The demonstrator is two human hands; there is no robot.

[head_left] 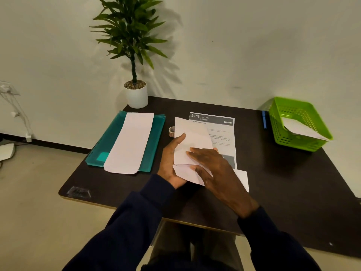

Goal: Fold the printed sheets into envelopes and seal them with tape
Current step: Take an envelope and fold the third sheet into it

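My left hand holds a white envelope from below and behind, thumb on its front. My right hand lies across the envelope's lower part, fingers spread over its folded-down flap. Under the envelope a printed sheet with a dark header lies flat on the dark table. A small roll of tape stands just left of the envelope. Another long white envelope rests on a teal folder at the left.
A green plastic basket at the table's right rear holds a white envelope. A blue marker lies beside the basket. A potted plant stands at the back left corner. Cables hang on the wall at far left.
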